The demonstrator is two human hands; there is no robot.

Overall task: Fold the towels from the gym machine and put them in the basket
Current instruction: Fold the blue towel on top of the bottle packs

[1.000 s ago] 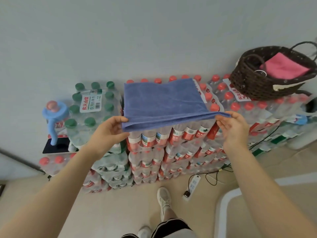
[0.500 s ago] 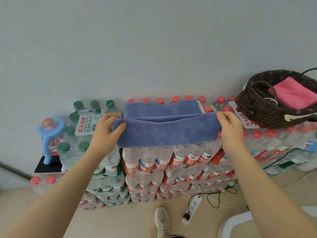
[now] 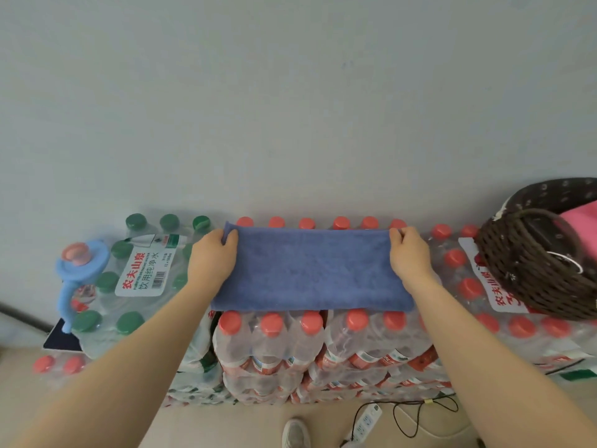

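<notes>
A blue towel (image 3: 311,270) lies folded into a long strip on top of stacked packs of red-capped water bottles (image 3: 310,341). My left hand (image 3: 213,258) pinches its far left corner, and my right hand (image 3: 408,253) pinches its far right corner, both near the wall. A dark brown woven basket (image 3: 529,270) stands on the bottles at the right edge of the head view, apart from the towel. A folded pink towel (image 3: 581,227) lies inside it.
A pack of green-capped bottles (image 3: 139,273) stands to the left, with a light blue pump handle (image 3: 77,266) beside it. A grey wall rises right behind the stacks. On the floor below lie a white power strip (image 3: 365,421) with black cable and my shoe (image 3: 295,433).
Both hands carried the near edge of the blue towel up and over to the far edge by the wall, halving it into a strip. The view also moved closer to the stack.
</notes>
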